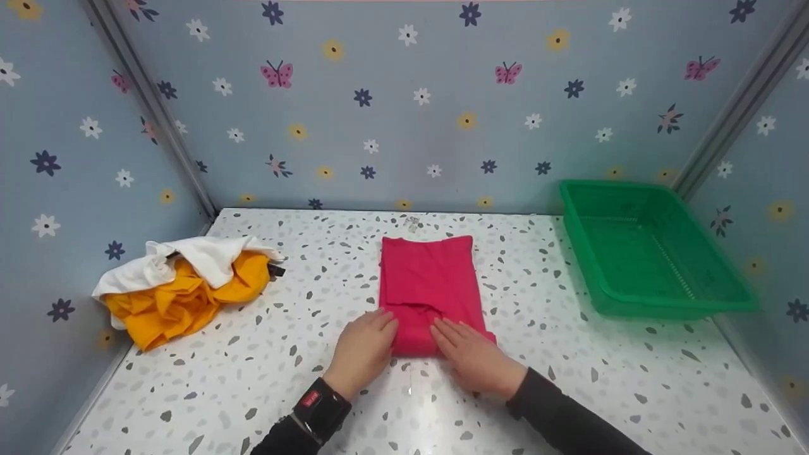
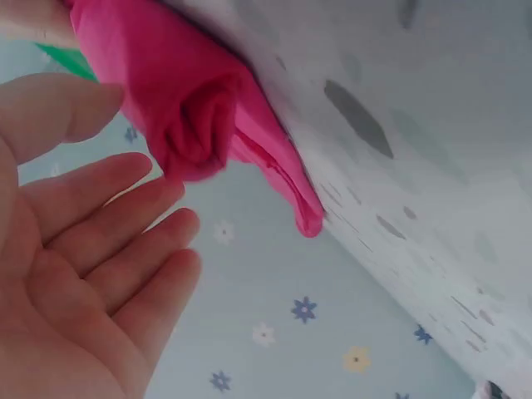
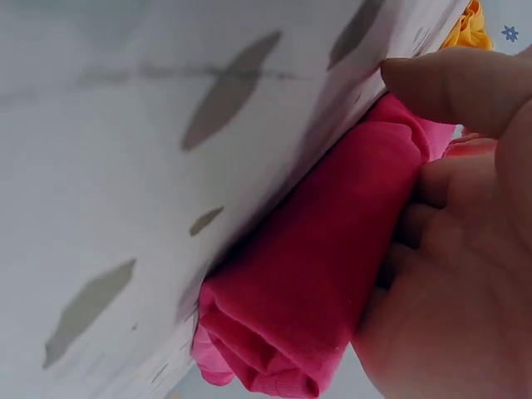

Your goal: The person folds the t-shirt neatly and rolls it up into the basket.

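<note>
A bright pink folded cloth garment [image 1: 433, 272] lies flat in the middle of the tabletop, its near end rolled into a thick bundle. Its exact kind cannot be told. In the left wrist view the spiral end of the pink roll [image 2: 195, 137] shows beside my left hand [image 2: 91, 224], whose fingers are nearly straight and held close to it. From the head view, my left hand [image 1: 363, 351] touches the roll's left end. My right hand [image 1: 477, 357] rests its extended fingers on the right part of the roll. In the right wrist view those fingers lie over the roll [image 3: 324, 249], tips partly hidden.
At the left lies a crumpled heap of white cloth [image 1: 218, 256] and orange-yellow cloth [image 1: 183, 303]. A green plastic basket [image 1: 670, 303] stands at the right by the back wall. Flower-patterned panels [image 1: 417, 126] enclose the speckled tabletop [image 1: 316, 284] at the back and both sides.
</note>
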{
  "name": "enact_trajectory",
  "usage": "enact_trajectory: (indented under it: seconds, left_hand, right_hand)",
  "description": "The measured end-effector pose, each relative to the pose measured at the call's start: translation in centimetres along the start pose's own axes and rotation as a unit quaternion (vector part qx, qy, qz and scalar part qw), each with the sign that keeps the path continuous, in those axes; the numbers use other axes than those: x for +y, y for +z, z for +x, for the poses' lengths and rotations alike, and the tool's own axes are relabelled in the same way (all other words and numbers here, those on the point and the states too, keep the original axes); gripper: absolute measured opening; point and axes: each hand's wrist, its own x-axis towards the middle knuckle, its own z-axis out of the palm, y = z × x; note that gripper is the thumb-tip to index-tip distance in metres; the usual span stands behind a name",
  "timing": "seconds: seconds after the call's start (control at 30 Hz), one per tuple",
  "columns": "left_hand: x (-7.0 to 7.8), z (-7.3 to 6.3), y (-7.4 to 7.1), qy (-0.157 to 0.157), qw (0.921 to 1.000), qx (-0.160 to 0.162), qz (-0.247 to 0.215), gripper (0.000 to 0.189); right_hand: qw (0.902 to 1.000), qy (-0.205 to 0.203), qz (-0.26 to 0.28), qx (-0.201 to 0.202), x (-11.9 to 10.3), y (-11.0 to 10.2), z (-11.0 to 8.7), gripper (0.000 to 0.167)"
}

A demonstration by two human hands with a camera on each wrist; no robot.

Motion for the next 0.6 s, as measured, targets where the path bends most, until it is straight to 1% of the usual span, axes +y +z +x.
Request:
enact_trajectory:
  seconds: [0.07,0.13,0.23,0.37,0.6]
  left_hand:
    - [0.4,-0.1,0.2,0.021,0.9995,-0.004,0.022,0.033]
    - [0.6,-0.2,0.4,0.029,0.9988,-0.007,0.039,0.031]
    - [0.9,-0.2,0.7,0.02,0.9985,-0.013,0.049,0.028]
    - [1.0,-0.3,1.0,0.005,0.9988,-0.029,0.039,0.027]
    - [1.0,0.0,1.3,-0.006,0.9979,-0.059,0.023,0.021]
  right_hand:
    - [1.0,0.002,0.002,-0.003,0.0,0.0,0.0,0.063]
    - [1.0,0.004,0.008,-0.002,-0.1,-0.2,0.1,0.063]
    - [0.9998,0.003,0.017,0.005,0.0,-0.2,0.1,0.063]
    - [0.9996,0.004,0.025,0.011,0.3,-0.2,0.3,0.062]
    - [0.9981,0.028,0.054,0.0,0.6,-0.2,0.9,0.057]
